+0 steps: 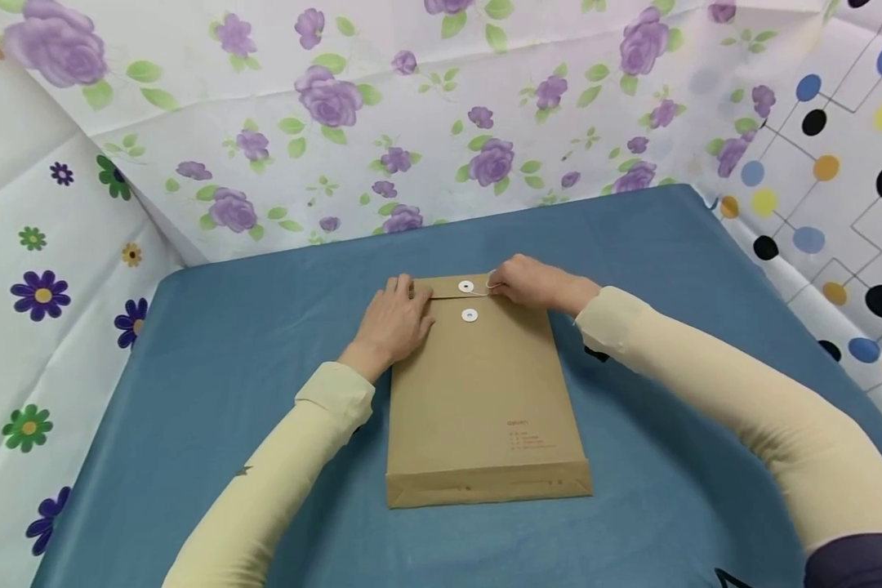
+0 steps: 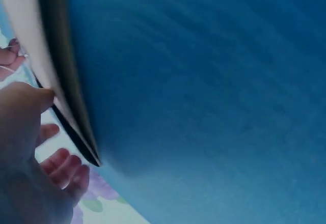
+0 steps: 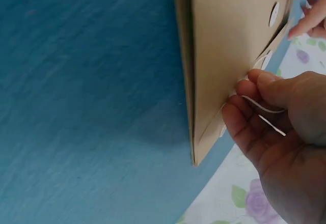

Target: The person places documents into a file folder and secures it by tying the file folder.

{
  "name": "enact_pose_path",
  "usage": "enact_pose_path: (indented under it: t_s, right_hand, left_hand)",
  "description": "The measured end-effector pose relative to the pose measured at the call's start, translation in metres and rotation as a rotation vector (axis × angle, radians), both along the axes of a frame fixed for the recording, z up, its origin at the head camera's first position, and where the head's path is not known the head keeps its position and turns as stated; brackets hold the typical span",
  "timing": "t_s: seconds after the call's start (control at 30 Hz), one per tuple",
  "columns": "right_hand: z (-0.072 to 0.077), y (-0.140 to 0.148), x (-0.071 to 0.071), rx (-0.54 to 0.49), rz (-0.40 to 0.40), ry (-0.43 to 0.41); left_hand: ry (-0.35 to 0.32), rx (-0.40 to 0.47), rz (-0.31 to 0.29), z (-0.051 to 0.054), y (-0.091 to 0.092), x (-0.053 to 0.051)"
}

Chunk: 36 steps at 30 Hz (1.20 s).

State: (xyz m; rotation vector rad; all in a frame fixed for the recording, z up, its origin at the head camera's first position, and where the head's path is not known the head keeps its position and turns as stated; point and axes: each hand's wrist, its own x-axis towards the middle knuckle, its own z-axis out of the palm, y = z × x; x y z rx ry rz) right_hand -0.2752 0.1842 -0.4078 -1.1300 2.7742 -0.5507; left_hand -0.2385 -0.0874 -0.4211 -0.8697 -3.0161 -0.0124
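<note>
A brown paper document envelope (image 1: 478, 384) lies flat, its flap (image 1: 444, 287) at the far end folded down. One white round button (image 1: 466, 287) sits on the flap and another white button (image 1: 469, 315) just below it on the body. My right hand (image 1: 532, 282) pinches a thin white string (image 3: 257, 104) between thumb and fingers, near the flap's right end; the string runs to the flap button. At the upper left corner, my left hand (image 1: 395, 318) rests on the envelope, its fingers at the flap and its thumb (image 2: 38, 96) at the edge.
Blue cloth (image 1: 265, 351) covers the table under the envelope. A flower-printed sheet (image 1: 412, 106) hangs behind the far edge, with patterned sheets at the left and right sides. A black thin cord-like thing (image 1: 731, 578) shows at the bottom right.
</note>
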Motion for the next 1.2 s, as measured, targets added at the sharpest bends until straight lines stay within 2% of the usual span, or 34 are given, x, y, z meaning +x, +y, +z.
enact_pose_path:
  t_s: [0.07, 0.23, 0.3, 0.37, 0.6, 0.7, 0.77, 0.87, 1.0, 1.2]
  right_hand:
    - [-0.001, 0.002, 0.001, -0.007, 0.017, 0.004]
    - [0.001, 0.008, 0.01, 0.045, 0.049, -0.003]
    - [0.003, 0.009, 0.018, 0.085, 0.05, -0.005]
    - [0.004, 0.01, 0.029, 0.13, 0.048, 0.028]
    - [0.002, 0.01, 0.07, 0.289, 0.129, 0.324]
    - [0.0, 0.009, 0.082, 0.289, 0.151, 0.424]
    - [-0.001, 0.008, 0.086, 0.286, 0.138, 0.476]
    - [0.002, 0.006, 0.086, 0.275, 0.04, 0.448]
    - [0.007, 0.002, 0.076, 0.23, -0.086, 0.3]
    - [0.006, -0.001, 0.064, 0.104, -0.084, 0.146]
  left_hand:
    - [-0.045, -0.031, -0.009, -0.001, -0.002, -0.001]
    - [-0.223, -0.065, -0.031, 0.006, -0.002, -0.005]
    - [-0.248, -0.082, -0.034, 0.009, 0.0, -0.005]
    - [-0.258, -0.11, -0.029, 0.011, 0.002, -0.005]
    - [-0.254, -0.148, 0.001, 0.015, 0.011, -0.001]
    - [-0.257, -0.157, 0.011, 0.017, 0.014, 0.001]
    - [-0.259, -0.18, 0.02, 0.019, 0.015, 0.001]
    - [-0.275, -0.195, 0.03, 0.021, 0.015, 0.0]
    - [-0.305, -0.148, 0.009, 0.021, 0.016, -0.004]
    - [-0.321, -0.1, -0.048, 0.019, 0.019, -0.007]
